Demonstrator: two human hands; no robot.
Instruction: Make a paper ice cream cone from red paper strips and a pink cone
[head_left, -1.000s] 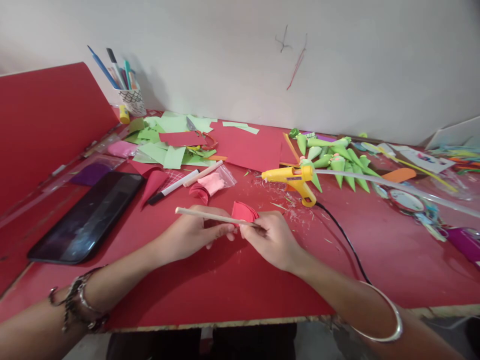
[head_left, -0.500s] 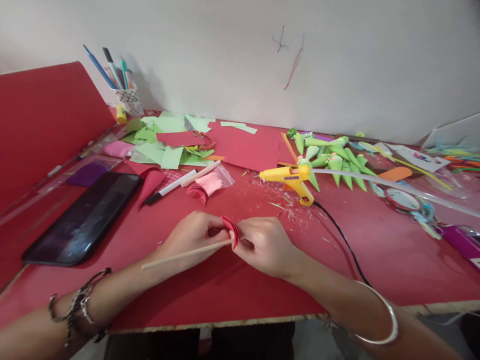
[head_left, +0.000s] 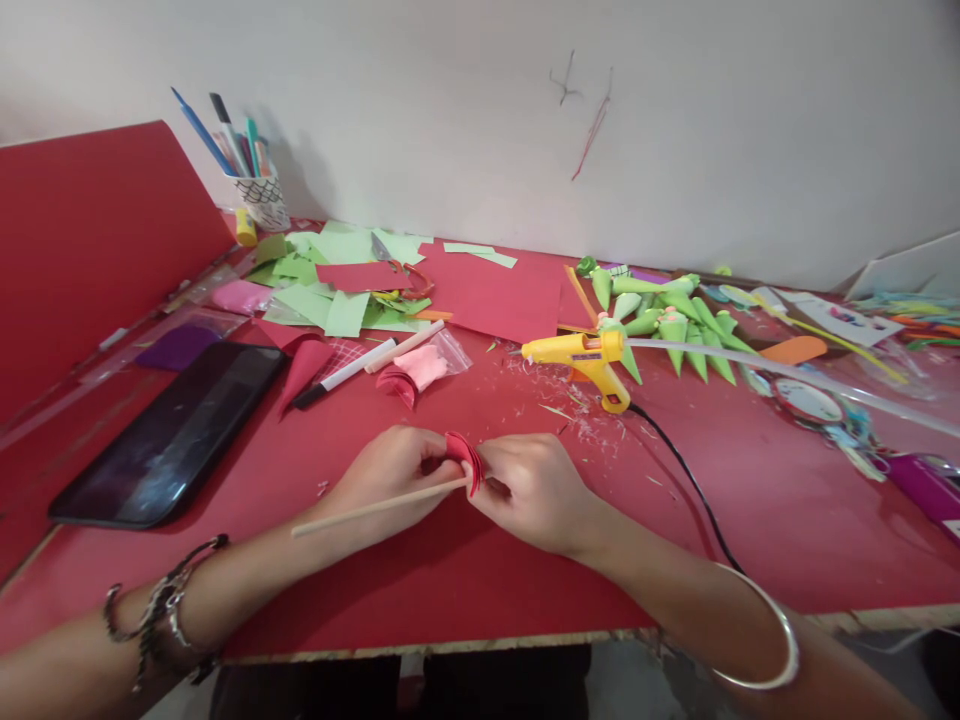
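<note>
Head view shows us both hands meeting low over the red table (head_left: 442,600), just above its near edge. Between them sits the folded paper (head_left: 465,455), a small red stack of curved layers standing on edge. Our left hand (head_left: 394,475) has its thumb and fingers closed on the paper's left side; our right hand (head_left: 532,490) pinches its right side, the other fingers curled in. We see the stick (head_left: 375,508) run from the paper, near the two thumbs, down to the left across our left hand to the wrist. Which fingers grip it, we cannot tell.

Beyond our hands lies a curled red piece (head_left: 397,384), touching the pink bag (head_left: 425,366), with the marker (head_left: 346,374) and a red cone (head_left: 306,365) to the left. Farther left we have the phone (head_left: 169,435), lying flat. Past our right hand rests the yellow glue gun (head_left: 574,349), a clear rod (head_left: 795,372) reaching from its back and its black cord (head_left: 690,475) trailing toward our right forearm. Green cones (head_left: 679,325) lie heaped behind it.
</note>
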